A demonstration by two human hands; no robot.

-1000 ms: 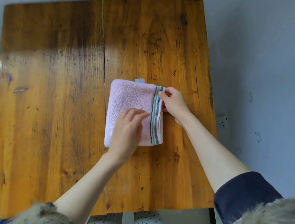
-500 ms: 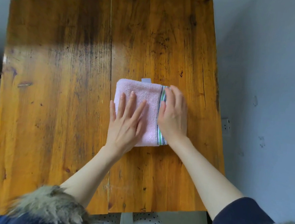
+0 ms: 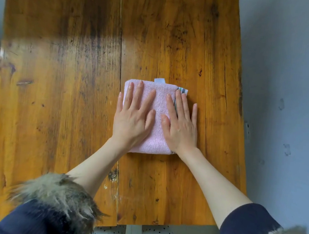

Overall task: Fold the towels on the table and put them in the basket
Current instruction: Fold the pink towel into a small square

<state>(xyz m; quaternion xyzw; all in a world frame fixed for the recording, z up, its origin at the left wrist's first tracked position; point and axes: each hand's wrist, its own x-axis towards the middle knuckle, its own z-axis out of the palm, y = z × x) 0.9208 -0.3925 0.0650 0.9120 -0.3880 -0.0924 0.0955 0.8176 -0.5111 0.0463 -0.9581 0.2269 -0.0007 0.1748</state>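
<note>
Pressing hands: left hand and right hand both lie flat, palms down, on the folded pink towel.
Left hand pose: fingers straight and spread, pointing away from the person; little finger runs along the towel's left edge; nothing gripped.
Right hand pose: fingers straight, slightly fanned; it covers the towel's right edge, with the little finger out over the wood; nothing gripped.
Forearms: bare, angled inward from dark sleeves with fur trim at the bottom corners.
Hidden: most of the striped border sits under the right hand; only its far end shows. Towel's near corners are covered by the wrists.
Towel: compact rectangle, edges squared, small white tag protruding at the far edge.
Location: on the wooden table, right of its centre seam, nearer the person's side.
</note>
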